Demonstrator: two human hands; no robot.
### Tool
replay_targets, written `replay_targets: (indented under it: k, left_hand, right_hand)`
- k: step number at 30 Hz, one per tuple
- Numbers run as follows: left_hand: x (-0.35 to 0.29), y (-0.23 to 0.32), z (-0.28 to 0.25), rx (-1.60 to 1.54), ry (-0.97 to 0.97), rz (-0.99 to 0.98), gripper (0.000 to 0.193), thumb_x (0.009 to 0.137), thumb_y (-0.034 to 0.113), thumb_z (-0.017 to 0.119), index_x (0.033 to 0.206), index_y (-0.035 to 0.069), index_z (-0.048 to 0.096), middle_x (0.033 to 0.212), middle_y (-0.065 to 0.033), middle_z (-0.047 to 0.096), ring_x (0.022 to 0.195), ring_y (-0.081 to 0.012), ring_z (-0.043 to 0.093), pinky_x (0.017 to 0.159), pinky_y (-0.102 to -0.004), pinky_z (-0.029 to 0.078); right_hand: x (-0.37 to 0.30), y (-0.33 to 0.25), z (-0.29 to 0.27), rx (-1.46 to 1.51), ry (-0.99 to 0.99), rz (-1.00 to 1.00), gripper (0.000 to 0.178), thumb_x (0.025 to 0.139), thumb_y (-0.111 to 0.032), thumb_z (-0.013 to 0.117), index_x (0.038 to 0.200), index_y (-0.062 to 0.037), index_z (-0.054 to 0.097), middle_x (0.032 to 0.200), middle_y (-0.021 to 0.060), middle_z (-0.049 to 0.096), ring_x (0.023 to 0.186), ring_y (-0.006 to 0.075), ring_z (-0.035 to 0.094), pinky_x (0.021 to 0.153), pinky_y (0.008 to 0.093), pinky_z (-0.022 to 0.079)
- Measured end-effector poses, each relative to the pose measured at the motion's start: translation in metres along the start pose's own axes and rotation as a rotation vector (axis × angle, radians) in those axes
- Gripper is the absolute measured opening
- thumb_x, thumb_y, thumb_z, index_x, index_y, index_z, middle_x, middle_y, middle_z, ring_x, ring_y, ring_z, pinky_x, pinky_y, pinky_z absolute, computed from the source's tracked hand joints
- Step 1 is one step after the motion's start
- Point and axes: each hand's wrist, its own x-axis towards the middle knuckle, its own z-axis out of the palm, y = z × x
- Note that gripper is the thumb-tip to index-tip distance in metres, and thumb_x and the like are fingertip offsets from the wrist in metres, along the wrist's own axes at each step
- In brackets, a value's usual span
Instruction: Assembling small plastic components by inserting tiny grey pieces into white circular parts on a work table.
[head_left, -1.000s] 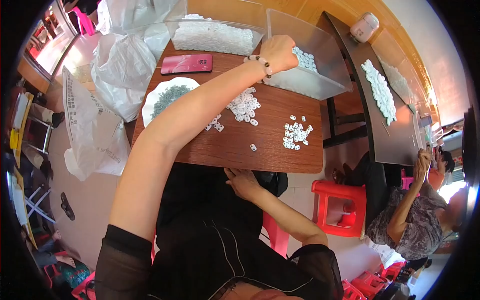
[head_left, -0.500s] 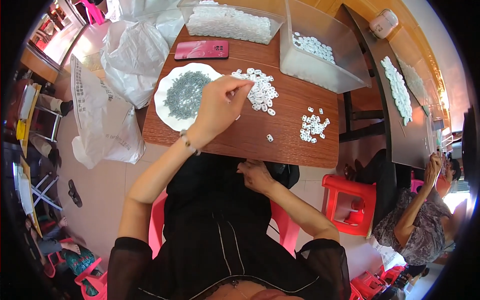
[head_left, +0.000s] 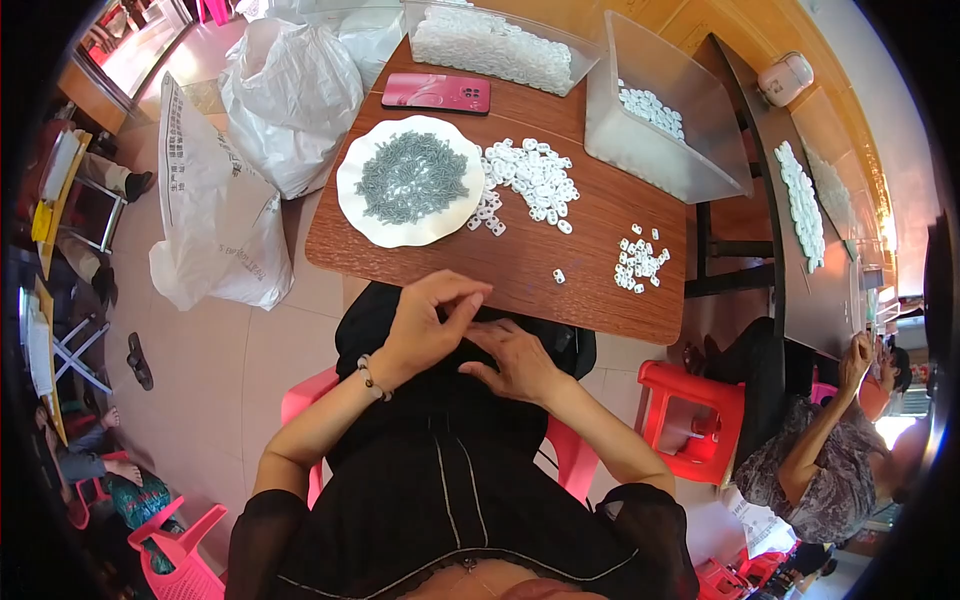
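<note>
My left hand (head_left: 430,322), a bracelet on its wrist, is over the front edge of the brown table (head_left: 400,262), thumb and fingertips pinched together. Whatever the pinch holds, if anything, is too small to make out. Just beside it, above my lap, my right hand (head_left: 515,365) has its thumb apart from its stretched fingers, with nothing seen in it. Beyond them stands a white wavy-rimmed plate (head_left: 352,212) heaped with small grey pin-like pieces (head_left: 410,178). Right of the plate lies a loose pile of white oval pieces with holes (head_left: 540,180).
A smaller group of white pieces (head_left: 640,265) lies at the table's right, one stray piece (head_left: 559,276) nearer. At the back are a pink phone (head_left: 436,93) and two clear bins (head_left: 660,150). White sacks (head_left: 225,215) stand left, a red stool (head_left: 690,415) right, near another person (head_left: 820,460).
My left hand has come back from the white pile to the table's front edge, close to my right hand. The right hand's fingers have stretched out. The view has shifted slightly.
</note>
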Motion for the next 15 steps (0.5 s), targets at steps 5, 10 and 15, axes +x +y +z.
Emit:
replay_targets:
  k: [5,10,15]
  left_hand:
    - [-0.025,-0.027,0.007,-0.232,-0.063,-0.209,0.018,0.09,-0.001,0.057,0.106,-0.003,0.065,0.094,-0.004,0.065,0.088,-0.0075,0.061,0.076,-0.0205,0.048]
    - [-0.024,-0.021,-0.004,-0.191,-0.042,-0.304,0.017,0.09,0.0,0.058,0.105,-0.003,0.065,0.093,-0.0038,0.066,0.086,-0.0063,0.061,0.075,-0.0199,0.048]
    - [-0.026,-0.026,-0.002,-0.198,0.048,-0.24,0.013,0.088,0.004,0.062,0.099,-0.001,0.067,0.081,0.0001,0.064,0.065,-0.0011,0.05,0.058,-0.0171,0.041]
  right_hand:
    - [0.037,-0.004,-0.038,0.02,-0.029,0.047,0.017,0.078,-0.018,0.073,0.087,-0.0053,0.065,0.076,0.0111,0.063,0.068,0.0278,0.061,0.06,0.0376,0.048]
    - [0.073,0.013,-0.055,0.051,0.167,0.252,0.017,0.079,-0.018,0.072,0.086,-0.0053,0.063,0.076,0.0085,0.061,0.068,0.0253,0.06,0.061,0.0361,0.048]
    - [0.098,0.032,-0.05,-0.179,0.21,0.284,0.024,0.078,-0.022,0.074,0.093,-0.0071,0.062,0.078,0.0064,0.06,0.078,0.0262,0.06,0.064,0.0379,0.047]
